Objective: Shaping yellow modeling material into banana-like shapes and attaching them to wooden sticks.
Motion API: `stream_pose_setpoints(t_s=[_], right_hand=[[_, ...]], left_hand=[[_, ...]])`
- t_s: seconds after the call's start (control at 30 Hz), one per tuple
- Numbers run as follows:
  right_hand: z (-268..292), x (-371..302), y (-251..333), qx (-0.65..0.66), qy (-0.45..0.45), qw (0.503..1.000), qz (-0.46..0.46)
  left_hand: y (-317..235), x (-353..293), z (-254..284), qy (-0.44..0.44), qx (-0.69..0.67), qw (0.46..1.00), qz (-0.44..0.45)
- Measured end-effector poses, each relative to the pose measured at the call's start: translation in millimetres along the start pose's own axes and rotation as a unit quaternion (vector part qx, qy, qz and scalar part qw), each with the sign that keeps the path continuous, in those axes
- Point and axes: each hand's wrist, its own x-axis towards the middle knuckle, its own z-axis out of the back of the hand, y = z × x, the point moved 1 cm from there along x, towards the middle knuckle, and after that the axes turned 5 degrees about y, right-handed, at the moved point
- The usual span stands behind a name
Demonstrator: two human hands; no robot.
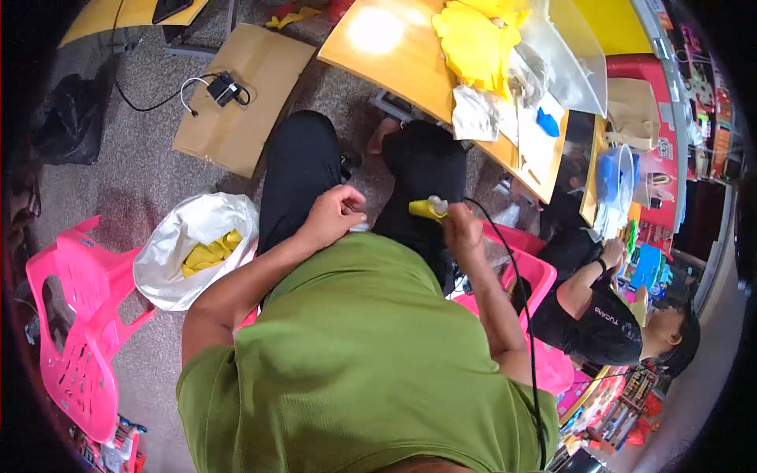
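white-tufted yellow piece (424,209) in grip of right hand (464,227), left hand's (329,214) hold unclear

Bright light leaves a white, washed-out glare on the wooden tabletop (394,67), and the yellow pieces (477,51) on it look strongly saturated. Dark shadow lies underneath; the black trousers (300,169) show little detail. The right hand (463,229) looks soft. Fisheye distortion bends the surroundings toward a black rim.

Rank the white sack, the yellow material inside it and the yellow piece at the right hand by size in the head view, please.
1. White sack
2. Yellow material inside it
3. Yellow piece at the right hand
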Motion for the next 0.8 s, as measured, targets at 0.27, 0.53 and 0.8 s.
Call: stream_pose_setpoints(t_s=[0.27,0.53,0.8], right_hand=[[22,12,52,0.362,0.064,0.906,-0.210],[25,15,76,0.451,-0.054,0.871,-0.187],[40,31,77,0.330,0.044,0.943,-0.002]], left_hand=[[-74,14,-25,0.042,0.171,0.953,-0.247],[-76,2,-31,0.061,-0.063,0.984,-0.157],[-87,-8,-23,0.048,0.017,0.969,-0.241]])
